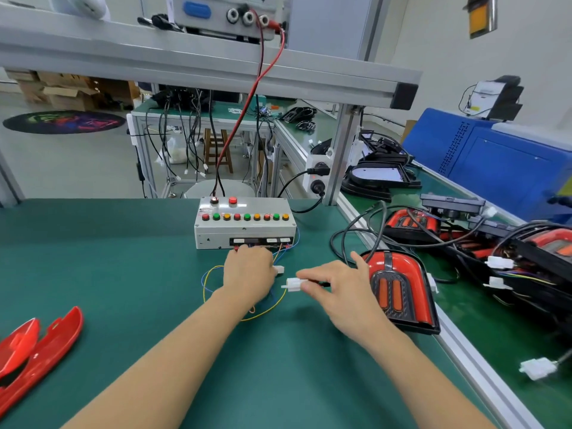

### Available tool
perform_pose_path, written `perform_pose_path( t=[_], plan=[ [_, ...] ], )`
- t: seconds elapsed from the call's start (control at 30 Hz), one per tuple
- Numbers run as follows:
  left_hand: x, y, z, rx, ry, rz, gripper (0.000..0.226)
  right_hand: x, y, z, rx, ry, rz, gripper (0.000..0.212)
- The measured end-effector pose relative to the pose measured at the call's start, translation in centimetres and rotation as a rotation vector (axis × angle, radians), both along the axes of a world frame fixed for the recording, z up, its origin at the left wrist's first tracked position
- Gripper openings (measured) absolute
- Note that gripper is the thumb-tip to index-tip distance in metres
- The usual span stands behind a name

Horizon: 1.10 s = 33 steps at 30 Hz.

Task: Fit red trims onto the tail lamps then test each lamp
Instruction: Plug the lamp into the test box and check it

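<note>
— What's on the green bench?
— Left hand grips one white plug, right hand pinches another; trimmed tail lamp beside, test box behind.

You get bright, even overhead light; soft shadows under fingers; slight motion blur there; wide-angle bending toward frame edges.

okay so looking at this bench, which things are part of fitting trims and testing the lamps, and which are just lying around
In the job:
tail lamp
white connector in right hand
second connector at left hand
test box
red trims

Lying about:
blue machine
wooden stool
cardboard boxes
</note>
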<state>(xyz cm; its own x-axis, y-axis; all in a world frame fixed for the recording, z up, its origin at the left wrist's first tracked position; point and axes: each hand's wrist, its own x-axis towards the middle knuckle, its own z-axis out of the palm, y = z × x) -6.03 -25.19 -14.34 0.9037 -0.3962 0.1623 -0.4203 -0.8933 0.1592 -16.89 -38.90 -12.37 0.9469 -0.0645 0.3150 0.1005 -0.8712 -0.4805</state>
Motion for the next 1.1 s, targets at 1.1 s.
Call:
perform_pose_path(
  t=[1.1],
  plan=[
    [-4.8,4.9,1.5,-1.188,0.463,-0.191,0.034,0.2,1.1,2.2,0.236,0.003,-0.003,0.016]
  ],
)
